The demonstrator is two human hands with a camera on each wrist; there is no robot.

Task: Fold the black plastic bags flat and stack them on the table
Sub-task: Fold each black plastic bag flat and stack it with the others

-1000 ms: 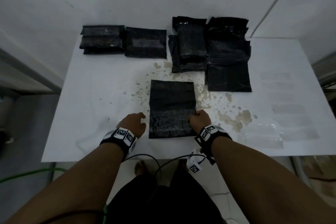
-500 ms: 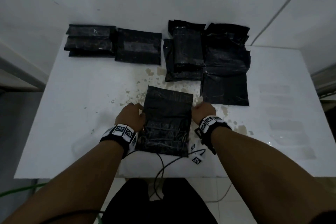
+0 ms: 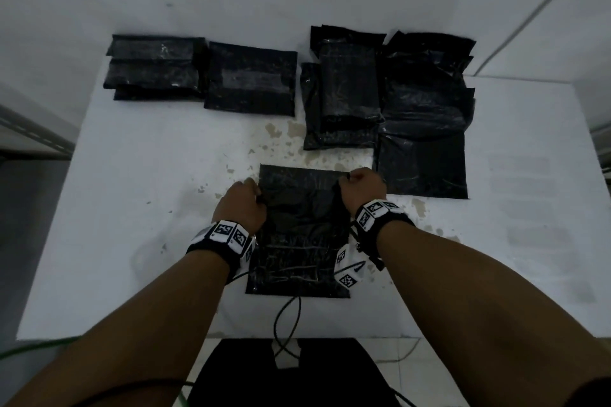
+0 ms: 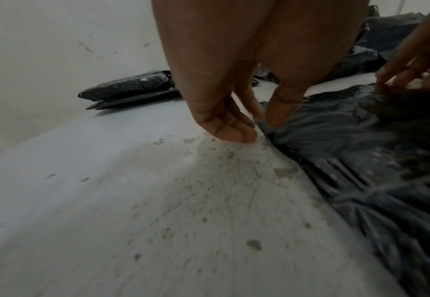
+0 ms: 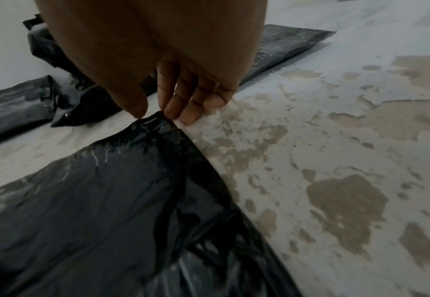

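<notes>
A black plastic bag [image 3: 299,241] lies flat in the middle of the white table [image 3: 132,192]. My left hand [image 3: 243,205] pinches the bag's left edge [image 4: 262,122] between thumb and fingers. My right hand [image 3: 358,187] pinches the right edge [image 5: 158,118] near the far corner, and the plastic rises a little there. Both edges are lifted partway over the bag's middle. Folded bags lie in piles at the back: one stack [image 3: 153,68] at the far left, another folded bag [image 3: 251,82] beside it.
More black bags [image 3: 344,92] and a looser heap [image 3: 426,102] sit at the back right, close to my right hand. Brown stains [image 5: 346,201] mark the table around the bag. A black cable [image 3: 284,314] hangs over the front edge. White walls stand behind the table.
Both hands moved away from me along the bag's sides, from its near half to its far half. They now pinch and lift the edges, and the plastic bunches between them.
</notes>
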